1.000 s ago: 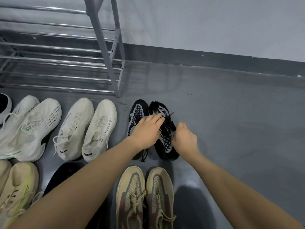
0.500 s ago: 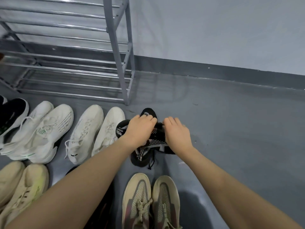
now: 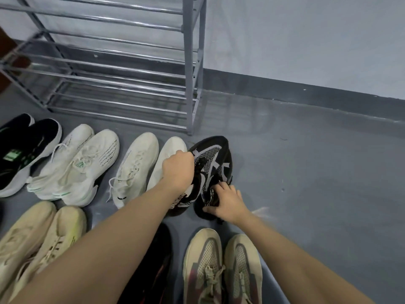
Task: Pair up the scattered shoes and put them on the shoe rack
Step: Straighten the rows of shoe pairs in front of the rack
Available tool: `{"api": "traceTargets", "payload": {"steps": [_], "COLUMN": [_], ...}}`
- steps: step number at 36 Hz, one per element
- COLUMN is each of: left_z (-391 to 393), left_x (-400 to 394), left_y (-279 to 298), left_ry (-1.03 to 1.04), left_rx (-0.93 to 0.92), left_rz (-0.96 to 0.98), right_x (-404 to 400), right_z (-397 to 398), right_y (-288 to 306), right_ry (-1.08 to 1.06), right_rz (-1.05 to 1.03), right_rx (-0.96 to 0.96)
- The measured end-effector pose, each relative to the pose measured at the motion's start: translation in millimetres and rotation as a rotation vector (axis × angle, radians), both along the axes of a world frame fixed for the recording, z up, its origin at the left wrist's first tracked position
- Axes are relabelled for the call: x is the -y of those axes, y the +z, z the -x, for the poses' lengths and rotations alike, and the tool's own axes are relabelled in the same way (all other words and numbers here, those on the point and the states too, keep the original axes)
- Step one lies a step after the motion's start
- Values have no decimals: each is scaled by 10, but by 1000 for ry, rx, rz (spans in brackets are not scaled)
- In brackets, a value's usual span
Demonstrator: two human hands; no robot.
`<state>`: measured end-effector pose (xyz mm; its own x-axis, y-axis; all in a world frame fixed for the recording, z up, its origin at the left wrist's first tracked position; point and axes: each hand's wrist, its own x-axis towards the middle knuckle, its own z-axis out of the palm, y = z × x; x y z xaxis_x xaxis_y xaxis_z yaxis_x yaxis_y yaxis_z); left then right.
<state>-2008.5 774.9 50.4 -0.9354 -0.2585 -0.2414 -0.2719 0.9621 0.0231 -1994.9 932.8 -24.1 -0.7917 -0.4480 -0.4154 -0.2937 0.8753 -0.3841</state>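
The pair of black mesh sneakers with white stripes (image 3: 210, 167) is held tilted together on the grey floor (image 3: 317, 183), just before the grey metal shoe rack (image 3: 188, 84). The left hand (image 3: 178, 170) is curled in a fist-like grip on the left sneaker's upper. The right hand (image 3: 225, 200) is bent at the wrist, its grip pinching the right sneaker's heel.

Grey floor (image 3: 317, 194); pale wall (image 3: 306, 40) with dark baseboard (image 3: 306, 91); brown object (image 3: 8, 53) far left.
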Motion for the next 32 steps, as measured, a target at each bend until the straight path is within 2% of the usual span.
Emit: {"api": "traceTargets", "payload": {"steps": [4, 8, 11, 17, 24, 28, 32], "left_z": [45, -22, -76, -79, 93, 157, 194], "left_x": [16, 98, 133, -41, -274, -369, -456], "left_y": [5, -13, -26, -19, 19, -41, -135], "left_ry": [48, 88, 90, 98, 186, 223, 210], "left_rx": [-28, -21, -6, -6, -26, -23, -23], "left_rz": [-59, -98, -105, -166, -224, -269, -308], "right_x": [65, -24, -167, -374, -505, -569, -608], "right_z": [-3, -11, -10, 13, 32, 39, 50], "right_y": [-82, -55, 17, 134, 207, 209, 100], "right_ry": [-27, 46, 76, 186, 91, 22, 64], "right_rz": [11, 115, 116, -48, 112, 77, 50], "right_rx": [-134, -151, -187, -537, -762, -857, -882]}}
